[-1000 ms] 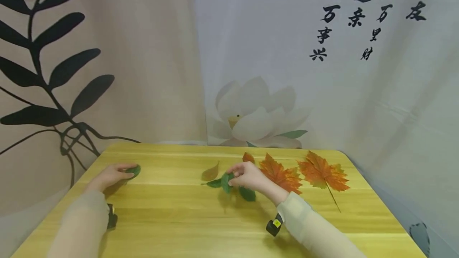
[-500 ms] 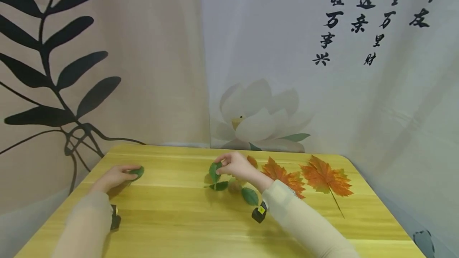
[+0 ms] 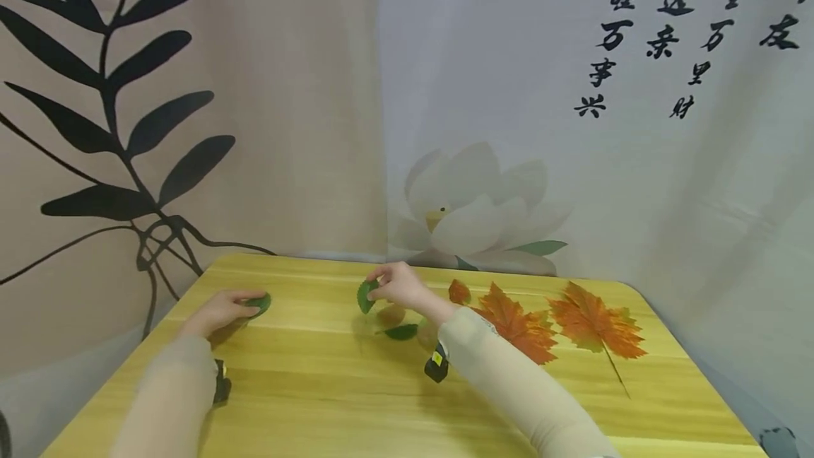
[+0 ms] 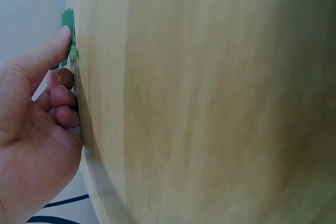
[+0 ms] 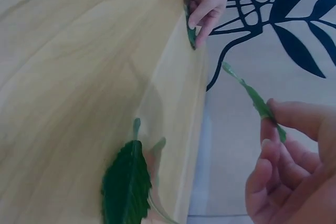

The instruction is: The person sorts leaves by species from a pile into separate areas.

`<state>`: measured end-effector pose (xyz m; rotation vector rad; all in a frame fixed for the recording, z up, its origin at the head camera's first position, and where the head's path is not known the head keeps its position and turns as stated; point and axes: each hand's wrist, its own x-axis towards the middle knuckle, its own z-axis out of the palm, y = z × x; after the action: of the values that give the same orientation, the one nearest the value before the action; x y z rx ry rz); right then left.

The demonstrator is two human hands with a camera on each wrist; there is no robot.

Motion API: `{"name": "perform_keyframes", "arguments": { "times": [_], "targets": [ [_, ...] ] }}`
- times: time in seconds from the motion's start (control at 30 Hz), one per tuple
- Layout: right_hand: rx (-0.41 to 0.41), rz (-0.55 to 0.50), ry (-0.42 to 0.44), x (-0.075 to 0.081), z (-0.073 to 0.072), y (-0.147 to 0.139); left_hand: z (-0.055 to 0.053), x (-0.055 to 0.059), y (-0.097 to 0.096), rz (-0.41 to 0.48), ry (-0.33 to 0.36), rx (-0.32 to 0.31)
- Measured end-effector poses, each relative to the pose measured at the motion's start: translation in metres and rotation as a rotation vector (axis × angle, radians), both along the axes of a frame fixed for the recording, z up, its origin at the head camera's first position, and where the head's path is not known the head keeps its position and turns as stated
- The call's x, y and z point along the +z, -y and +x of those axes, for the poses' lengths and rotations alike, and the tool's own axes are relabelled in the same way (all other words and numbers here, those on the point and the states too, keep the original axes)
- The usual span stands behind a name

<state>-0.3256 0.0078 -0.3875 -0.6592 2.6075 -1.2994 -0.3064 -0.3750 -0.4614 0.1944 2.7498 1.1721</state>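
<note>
At the table's far left, my left hand [image 3: 219, 313] pinches a small green leaf [image 3: 259, 304] close over the wood. The left wrist view shows that leaf [image 4: 68, 22] edge-on at the thumb, the other fingers curled below. My right hand [image 3: 402, 284] holds a second green leaf [image 3: 365, 296] between thumb and fingertips, raised above the table near its back edge. In the right wrist view this leaf [image 5: 256, 99] points its stem away from the fingers. Another toothed green leaf [image 5: 126, 182] lies on the wood beneath, beside a brownish leaf [image 3: 391, 314].
Right of the right hand lie a small red-orange leaf [image 3: 459, 292] and two orange maple leaves [image 3: 518, 324], one with a long stem. A pale leaf [image 3: 427, 333] is partly covered by the right arm. Behind the yellow wooden table [image 3: 305, 401] hangs a printed curtain [image 3: 305, 112].
My right hand has lifted its green leaf off the cluster and carried it left toward the back edge. The left hand keeps its leaf in place. The head view has turned slightly left.
</note>
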Motion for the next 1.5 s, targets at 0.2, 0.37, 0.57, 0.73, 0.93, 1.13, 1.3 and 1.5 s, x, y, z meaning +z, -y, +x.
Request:
{"name": "perform_keyframes", "arguments": {
  "times": [0.2, 0.37, 0.57, 0.73, 0.93, 1.13, 1.3, 1.5],
  "targets": [
    [0.003, -0.041, 0.013, -0.009, -0.01, 0.021, 0.0, 0.003, -0.002, 0.017, 0.001, 0.022],
    [-0.004, -0.074, 0.047, -0.019, -0.02, 0.039, -0.001, -0.002, -0.002, 0.033, 0.0, 0.029],
    [-0.015, -0.09, 0.08, -0.027, -0.027, 0.064, 0.001, -0.003, -0.002, 0.053, -0.002, 0.044],
    [0.005, -0.102, 0.1, -0.03, -0.028, 0.084, 0.005, 0.001, -0.006, 0.067, 0.006, 0.069],
    [0.011, -0.106, 0.124, -0.034, -0.027, 0.099, 0.008, 0.004, -0.01, 0.064, 0.015, 0.085],
    [0.007, -0.1, 0.142, -0.042, -0.028, 0.112, 0.008, 0.001, -0.009, 0.051, -0.002, 0.104],
    [0.015, -0.068, 0.119, -0.049, -0.028, 0.122, 0.007, -0.002, -0.007, 0.054, -0.009, 0.118],
    [0.017, -0.073, 0.099, -0.055, -0.025, 0.131, 0.003, -0.001, -0.009, 0.056, -0.002, 0.132]
  ]
}}
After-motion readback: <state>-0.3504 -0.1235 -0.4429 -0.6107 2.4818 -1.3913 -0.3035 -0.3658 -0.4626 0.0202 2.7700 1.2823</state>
